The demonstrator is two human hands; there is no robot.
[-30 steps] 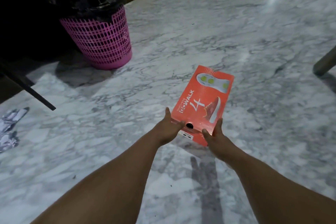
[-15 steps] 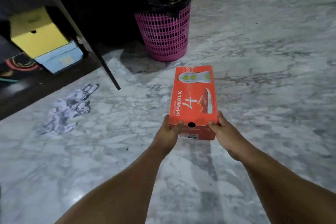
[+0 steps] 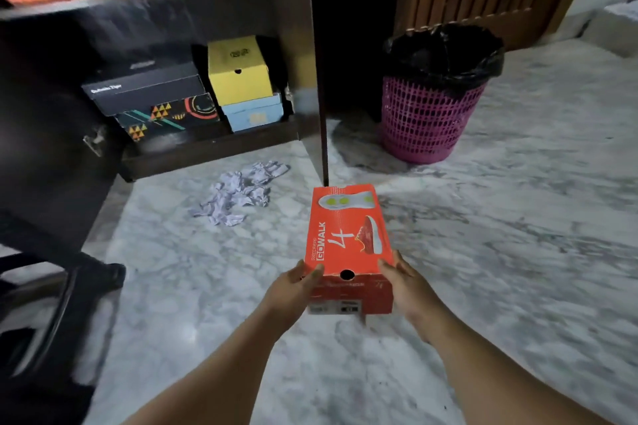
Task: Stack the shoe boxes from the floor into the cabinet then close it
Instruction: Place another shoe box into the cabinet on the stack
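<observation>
Above marble floor (image 3: 483,286), orange GOWALK shoe box (image 3: 348,235), near end gripped by both hands (image 3: 348,286)

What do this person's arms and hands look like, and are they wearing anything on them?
Both forearms are bare as far as the picture shows, with no sleeves in view. The left hand and the right hand wear no gloves, and no watch, bracelet or ring shows. The fingernails are too blurred to describe.
</observation>
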